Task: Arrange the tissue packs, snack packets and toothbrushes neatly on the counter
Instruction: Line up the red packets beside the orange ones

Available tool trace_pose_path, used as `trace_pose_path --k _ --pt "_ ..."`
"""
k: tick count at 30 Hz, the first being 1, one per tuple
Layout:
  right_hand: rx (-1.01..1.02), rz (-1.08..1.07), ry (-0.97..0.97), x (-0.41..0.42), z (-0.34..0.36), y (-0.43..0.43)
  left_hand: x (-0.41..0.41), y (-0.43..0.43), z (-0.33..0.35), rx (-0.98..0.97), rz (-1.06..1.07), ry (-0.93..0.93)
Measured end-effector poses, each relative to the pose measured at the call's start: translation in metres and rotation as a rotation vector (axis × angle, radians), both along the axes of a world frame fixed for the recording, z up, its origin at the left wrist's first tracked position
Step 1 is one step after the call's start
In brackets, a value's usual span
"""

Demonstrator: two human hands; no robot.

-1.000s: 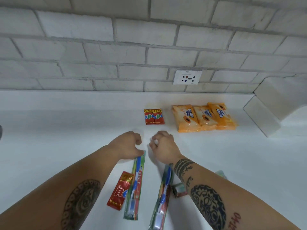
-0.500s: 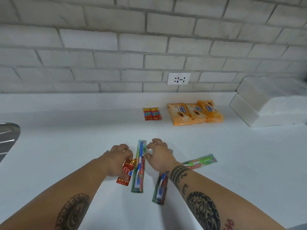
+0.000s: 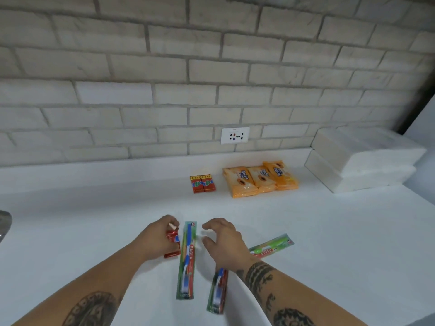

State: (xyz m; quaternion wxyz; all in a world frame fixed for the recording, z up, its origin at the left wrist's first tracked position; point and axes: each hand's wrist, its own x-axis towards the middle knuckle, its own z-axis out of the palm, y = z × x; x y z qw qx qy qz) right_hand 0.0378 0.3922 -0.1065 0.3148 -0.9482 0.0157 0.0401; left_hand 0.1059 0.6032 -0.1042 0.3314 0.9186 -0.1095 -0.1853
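Your left hand has hopped off the blue toothbrush and now pinches the red snack packet just left of it, right hand loosely curled and empty, so it's probably off to join the 2 red packets by the wall.

The left hand now grips the red snack packet, which a second ago lay free at lower centre. The right hand is off the middle toothbrush, fingers loosely curled just right of it.
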Motion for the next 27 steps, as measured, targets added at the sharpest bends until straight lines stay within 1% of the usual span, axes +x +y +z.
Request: trace_pose_path --k 2,4,7,10,11,13,15,17,22,27 --pt "0.208 -0.105 0.008 0.006 0.006 0.004 0.002 -0.019 0.020 -0.129 -0.010 -0.006" --pt "0.399 -0.202 0.017 0.016 0.017 0.008 0.003 -0.040 0.037 -0.167 -0.053 -0.043" --pt "0.543 -0.313 -0.037 0.031 0.037 0.007 0.005 -0.066 0.057 -0.191 -0.100 -0.134" --pt "0.678 -0.343 -0.096 0.040 0.051 0.001 0.009 -0.081 0.073 -0.252 -0.067 -0.203" --pt "0.721 -0.333 -0.113 0.043 0.055 -0.001 0.010 -0.084 0.076 -0.277 -0.035 -0.200" --pt "0.794 -0.316 -0.144 0.049 0.062 -0.008 0.013 -0.087 0.082 -0.392 0.054 -0.145" --pt "0.856 -0.317 -0.165 0.051 0.069 -0.013 0.015 -0.089 0.083 -0.531 0.151 -0.083" --pt "0.900 -0.323 -0.185 0.052 0.075 -0.017 0.016 -0.091 0.084 -0.605 0.206 -0.046" --pt "0.870 -0.316 -0.209 0.048 0.080 -0.022 0.016 -0.092 0.082 -0.591 0.193 -0.063" --pt "0.857 -0.350 -0.240 0.049 0.078 -0.022 0.015 -0.094 0.078 -0.608 0.160 -0.019"
